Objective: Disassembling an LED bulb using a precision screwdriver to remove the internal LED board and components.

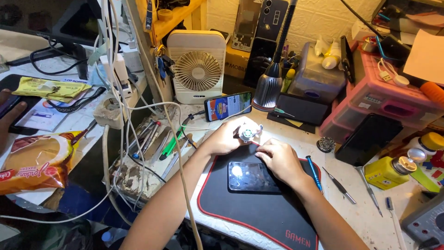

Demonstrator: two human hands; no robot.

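Both hands (252,147) grip a small round roll (247,134), seemingly axis-up.

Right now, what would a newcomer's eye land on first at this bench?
The lit centre: the left hand and right hand meet over a small round roll of tape under the desk lamp. Just below them a dark smartphone lies flat on the black red-edged mat. Behind, a white desk fan faces forward.

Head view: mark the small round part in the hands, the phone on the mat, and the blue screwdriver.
Small round part (247,134), head view, its pale top face.
Phone (252,177), head view, middle of its dark glass.
Blue screwdriver (313,172), head view, mid-handle.
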